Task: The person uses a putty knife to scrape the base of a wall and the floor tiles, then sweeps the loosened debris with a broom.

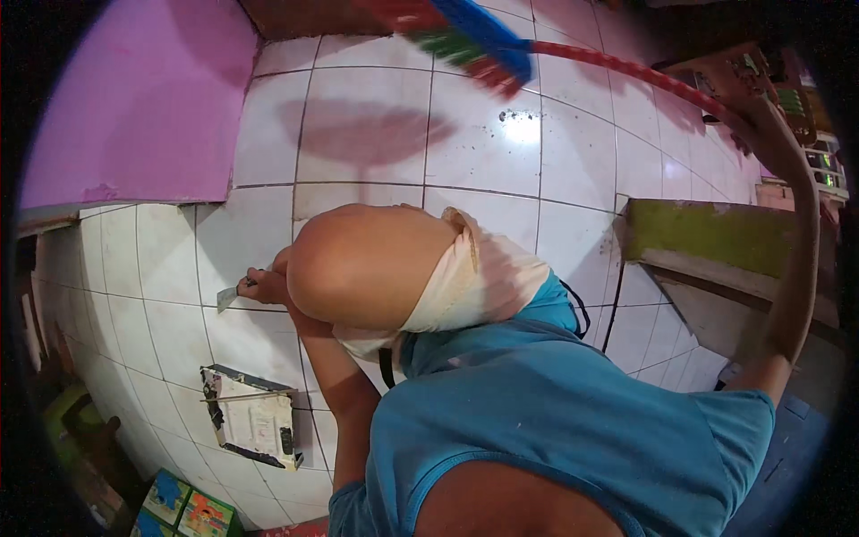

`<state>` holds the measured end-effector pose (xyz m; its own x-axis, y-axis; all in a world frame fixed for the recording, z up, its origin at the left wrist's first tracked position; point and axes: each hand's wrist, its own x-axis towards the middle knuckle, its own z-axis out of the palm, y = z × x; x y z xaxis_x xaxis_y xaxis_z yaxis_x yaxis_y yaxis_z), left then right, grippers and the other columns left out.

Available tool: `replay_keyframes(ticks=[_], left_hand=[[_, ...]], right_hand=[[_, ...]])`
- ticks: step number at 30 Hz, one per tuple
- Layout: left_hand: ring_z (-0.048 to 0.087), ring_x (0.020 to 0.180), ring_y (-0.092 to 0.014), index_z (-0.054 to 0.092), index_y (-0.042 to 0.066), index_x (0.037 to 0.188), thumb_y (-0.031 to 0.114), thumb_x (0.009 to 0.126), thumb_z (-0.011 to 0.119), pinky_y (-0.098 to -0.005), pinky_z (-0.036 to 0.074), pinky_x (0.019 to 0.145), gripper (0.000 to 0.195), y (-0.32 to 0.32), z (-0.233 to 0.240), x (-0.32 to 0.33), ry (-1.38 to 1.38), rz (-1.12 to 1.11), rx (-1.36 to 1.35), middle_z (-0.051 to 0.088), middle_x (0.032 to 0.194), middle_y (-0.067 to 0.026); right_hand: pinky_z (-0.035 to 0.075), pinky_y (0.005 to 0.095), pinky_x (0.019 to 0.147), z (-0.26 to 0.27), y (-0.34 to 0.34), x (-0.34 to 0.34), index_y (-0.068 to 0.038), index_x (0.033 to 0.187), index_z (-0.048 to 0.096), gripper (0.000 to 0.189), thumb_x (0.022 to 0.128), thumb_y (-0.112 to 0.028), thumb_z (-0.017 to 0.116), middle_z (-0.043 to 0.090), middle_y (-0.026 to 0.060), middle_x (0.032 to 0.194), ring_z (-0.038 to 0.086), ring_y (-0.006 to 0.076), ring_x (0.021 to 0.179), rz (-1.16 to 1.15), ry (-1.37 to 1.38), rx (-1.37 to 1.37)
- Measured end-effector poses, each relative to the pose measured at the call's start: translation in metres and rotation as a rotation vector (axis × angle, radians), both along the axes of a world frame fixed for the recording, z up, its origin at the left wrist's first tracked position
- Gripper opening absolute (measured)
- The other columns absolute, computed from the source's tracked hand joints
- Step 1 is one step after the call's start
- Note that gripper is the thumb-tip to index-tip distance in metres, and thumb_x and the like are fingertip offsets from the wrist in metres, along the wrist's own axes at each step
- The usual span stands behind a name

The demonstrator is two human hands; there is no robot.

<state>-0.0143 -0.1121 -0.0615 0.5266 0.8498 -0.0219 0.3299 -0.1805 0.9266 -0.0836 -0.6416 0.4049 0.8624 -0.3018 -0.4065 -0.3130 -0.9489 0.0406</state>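
Observation:
At the upper right, my right hand (762, 127) grips the red handle (624, 67) of a broom. Its blue head (493, 40) has red and green bristles (456, 50), blurred and held off the floor, with a shadow on the tiles. Dark crumbs of dirt (513, 121) lie scattered below the bristles. My left hand (265, 286), beside my bent knee (362, 268), is closed around a small flat-bladed tool (228, 298). The tool's grip is mostly hidden by the fingers. Its thin grey-green blade points away to the left.
White floor tiles (255, 215) surround me. A worn white-and-black tray-like panel (248, 416) lies at lower left, a thin stick across it. A purple wall (141, 101) rises at left, and a green-painted ledge (704, 231) juts in at right. A colourful box (188, 507) stands at bottom left.

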Motion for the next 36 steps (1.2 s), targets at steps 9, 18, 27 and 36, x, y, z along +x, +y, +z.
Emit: replay_keyframes(ticks=[9, 18, 27, 36], left_hand=[[0.044, 0.076, -0.025, 0.040, 0.000, 0.094, 0.018, 0.085, 0.046, -0.0357, 0.039, 0.070, 0.020, 0.009, 0.007, -0.009, 0.001, -0.038, 0.074, 0.045, 0.089, -0.0134], [0.045, 0.077, -0.025, 0.041, 0.001, 0.094, 0.018, 0.085, 0.046, -0.0361, 0.040, 0.070, 0.020, -0.001, 0.007, -0.010, 0.055, -0.123, 0.090, 0.046, 0.089, -0.0139], [0.046, 0.078, -0.026, 0.041, 0.001, 0.093, 0.018, 0.085, 0.046, -0.0366, 0.040, 0.070, 0.020, -0.011, 0.007, 0.003, 0.063, -0.162, 0.106, 0.047, 0.090, -0.0144], [0.047, 0.078, -0.026, 0.042, 0.001, 0.093, 0.018, 0.085, 0.046, -0.0370, 0.040, 0.070, 0.019, -0.004, 0.014, 0.007, 0.047, -0.137, 0.133, 0.048, 0.090, -0.0148]], right_hand=[[0.041, 0.0289, 0.051, -0.190, 0.067, 0.086, -0.008, 0.112, 0.059, 0.029, 0.088, -0.021, 0.052, 0.055, 0.0062, 0.059, 0.049, 0.0124, 0.051, 0.412, 0.016, 0.435], [0.045, 0.0366, 0.065, -0.201, -0.059, -0.028, -0.011, 0.109, 0.061, 0.027, 0.087, -0.025, 0.052, 0.063, 0.0149, 0.077, 0.056, 0.0275, 0.064, 0.283, 0.146, 0.143], [0.038, 0.0265, 0.042, -0.066, -0.165, -0.121, -0.011, 0.101, 0.066, 0.021, 0.084, -0.020, 0.059, 0.053, 0.0037, 0.049, 0.044, 0.0078, 0.041, -0.214, 0.190, -0.187], [0.036, 0.0269, 0.044, -0.114, -0.064, -0.045, -0.010, 0.109, 0.061, 0.026, 0.086, -0.020, 0.055, 0.053, 0.0058, 0.055, 0.041, 0.0092, 0.046, 0.194, 0.086, 0.122]])
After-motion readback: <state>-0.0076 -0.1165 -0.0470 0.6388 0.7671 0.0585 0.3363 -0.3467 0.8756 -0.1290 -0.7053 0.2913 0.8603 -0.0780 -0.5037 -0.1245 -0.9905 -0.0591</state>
